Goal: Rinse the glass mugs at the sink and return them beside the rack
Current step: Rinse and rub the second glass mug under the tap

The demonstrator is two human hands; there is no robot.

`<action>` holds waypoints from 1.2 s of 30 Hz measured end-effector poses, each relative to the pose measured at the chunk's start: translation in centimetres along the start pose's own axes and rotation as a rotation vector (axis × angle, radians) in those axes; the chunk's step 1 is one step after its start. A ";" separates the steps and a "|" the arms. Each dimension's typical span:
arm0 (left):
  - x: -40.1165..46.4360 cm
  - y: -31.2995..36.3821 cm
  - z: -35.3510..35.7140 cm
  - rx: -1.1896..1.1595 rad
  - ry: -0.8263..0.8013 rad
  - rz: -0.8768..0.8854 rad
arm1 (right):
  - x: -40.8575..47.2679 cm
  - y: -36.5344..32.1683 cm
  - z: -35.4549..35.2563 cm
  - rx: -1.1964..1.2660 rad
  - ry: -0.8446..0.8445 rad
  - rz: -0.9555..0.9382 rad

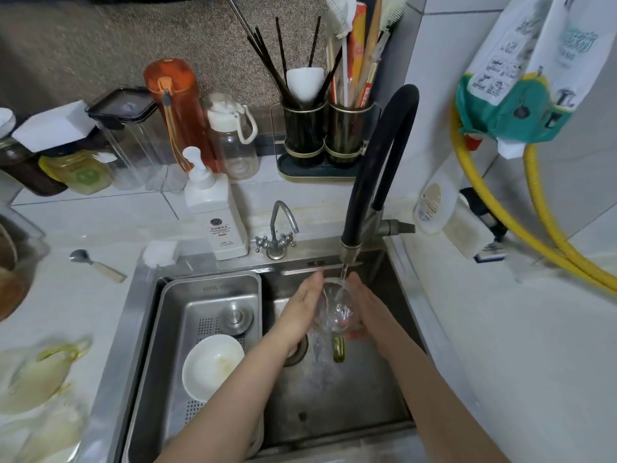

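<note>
One mug (335, 312) is under running water; no other glass mug shows in view, so how many are rinsed or left cannot be told. Judged stage: mid-rinse. Return beside the rack not yet done, and no dish rack is clearly seen from here.

Mug position: held over the sink (384, 389) basin, right half, directly below the black tap (377, 168) spout. Water strikes the rim end and runs through the glass, splashing down toward the drain. Mug lies tilted, mouth up toward the spout; its amber handle (338, 349) points down and toward the person.

Left hand (302, 312): fingers extended and held together, palm pressed flat against the mug's left side. Not curled round it; more a brace than a grip.

Right hand (370, 312): cupped against the mug's right side, fingers (354, 332) wrapping under the glass, seen pink through it. Clamped on the mug, carrying most of the hold by my reading.

Nearby: steel tray (213, 295) fills the sink's left half, with a white bowl (212, 365) and a sink plug (235, 317) in it. Soap bottle (213, 215) stands on the desk (83, 295) behind the sink, untouched.

Left to do, by judgement: finish rinsing, shake off, carry back.
</note>
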State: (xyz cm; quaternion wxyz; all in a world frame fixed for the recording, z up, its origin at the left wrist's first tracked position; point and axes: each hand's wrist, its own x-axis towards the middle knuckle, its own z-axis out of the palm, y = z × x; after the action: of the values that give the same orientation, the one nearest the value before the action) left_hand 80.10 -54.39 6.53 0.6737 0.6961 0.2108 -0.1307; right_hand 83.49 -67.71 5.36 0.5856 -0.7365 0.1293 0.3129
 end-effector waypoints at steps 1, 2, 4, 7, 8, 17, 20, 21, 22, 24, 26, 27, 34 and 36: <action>0.1 0.2 -0.2 0.020 0.030 -0.024 | -0.2 0.1 0.1 -0.001 -0.037 -0.028; 0.1 0.5 -0.3 0.060 0.057 -0.051 | -0.2 0.3 0.3 -0.008 -0.066 -0.064; 0.2 1.2 -0.4 0.105 0.069 -0.104 | -0.3 0.5 1.0 0.014 -0.059 -0.084; 0.1 1.2 -0.2 0.033 0.003 -0.058 | -0.8 -0.3 1.3 0.162 -0.018 0.014; -0.3 1.0 -0.1 -0.002 -0.019 -0.013 | -1.3 -0.8 1.2 0.202 -0.031 0.036; -1.1 1.0 -0.6 -0.063 0.027 0.055 | -3.2 -1.4 0.7 0.060 -0.161 -0.238; -1.3 1.2 -0.7 -0.110 -0.006 -0.030 | -3.8 -0.3 0.1 0.042 -0.310 -0.414; -1.4 1.2 -0.6 -0.093 -0.015 -0.030 | -4.0 0.1 -0.1 0.036 -0.308 -0.433; -1.3 1.2 -0.6 -0.070 -0.017 -0.020 | -3.9 0.5 -0.3 0.050 -0.274 -0.435; -1.3 1.3 -0.1 -0.038 -0.005 -0.005 | -3.7 0.7 -0.3 0.075 -0.187 -0.433; -1.7 1.7 0.2 0.009 -0.029 0.011 | -3.7 0.5 -0.4 0.086 -0.117 -0.470; -2.1 1.8 0.2 0.025 -0.058 0.030 | -3.8 0.4 -0.3 0.103 -0.065 -0.491; -3.0 -0.1 -1.0 -0.171 0.017 0.188 | -3.4 0.0 0.6 0.048 0.022 -0.599; -2.1 0.5 -1.1 -0.176 -0.039 0.132 | -3.6 0.2 -0.7 0.040 -0.088 -0.555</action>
State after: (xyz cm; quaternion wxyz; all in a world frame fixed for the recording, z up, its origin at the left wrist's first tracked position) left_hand 78.35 -53.53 7.98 0.7434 0.6438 0.1622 -0.0807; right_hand 80.81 -69.11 7.47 0.6683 -0.7178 -0.0969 0.1694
